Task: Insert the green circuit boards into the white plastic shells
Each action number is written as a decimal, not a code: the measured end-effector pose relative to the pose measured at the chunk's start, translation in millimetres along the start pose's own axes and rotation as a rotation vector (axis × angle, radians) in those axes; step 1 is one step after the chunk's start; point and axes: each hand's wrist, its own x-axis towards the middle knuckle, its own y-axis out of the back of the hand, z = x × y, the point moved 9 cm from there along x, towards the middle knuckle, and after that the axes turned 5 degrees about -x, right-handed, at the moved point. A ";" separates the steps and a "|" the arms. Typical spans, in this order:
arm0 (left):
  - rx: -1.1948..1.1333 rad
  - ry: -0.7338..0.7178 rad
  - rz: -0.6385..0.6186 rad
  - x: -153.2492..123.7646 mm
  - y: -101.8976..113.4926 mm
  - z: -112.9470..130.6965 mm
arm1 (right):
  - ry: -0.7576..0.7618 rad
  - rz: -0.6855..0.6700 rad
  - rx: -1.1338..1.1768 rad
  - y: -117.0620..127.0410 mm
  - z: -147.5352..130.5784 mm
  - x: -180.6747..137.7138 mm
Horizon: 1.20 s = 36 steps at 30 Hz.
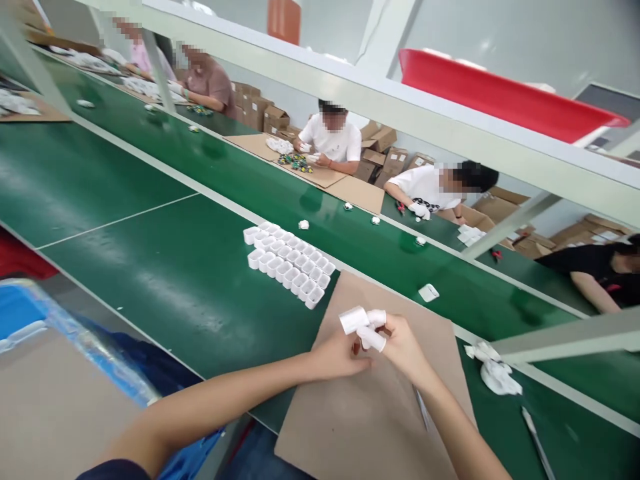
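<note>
My left hand [337, 352] and my right hand [400, 343] meet over a brown cardboard sheet [370, 407] lying on the green table. Both hands are closed, and white finger cots cover the fingertips of the right one. Between them I grip a small white plastic part [353, 320], with the left hand pinching it from below. To the left of the cardboard, several identical white plastic cups [287, 261] stand packed in tidy rows. One single white part [429, 292] lies alone just beyond the cardboard's far edge.
A green conveyor belt [310, 193] runs past with scattered white pieces. Crumpled white cloth [495, 373] and a thin tool [537, 443] lie at right. Other people work with cardboard boxes across the belt. A red tray [500, 93] sits on the overhead rack. Blue plastic [30, 313] lies at left.
</note>
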 end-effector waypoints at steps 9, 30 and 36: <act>-0.225 0.081 -0.081 -7.9 -25.1 -8.6 | -0.077 0.129 -0.010 -0.1 73.5 -89.3; -0.040 0.168 -0.049 -17.3 -9.4 -5.3 | 0.164 0.259 -0.194 -17.2 56.0 -96.9; 0.058 0.203 0.022 -15.5 5.9 -30.4 | 0.080 0.165 -0.186 -26.4 52.8 -90.3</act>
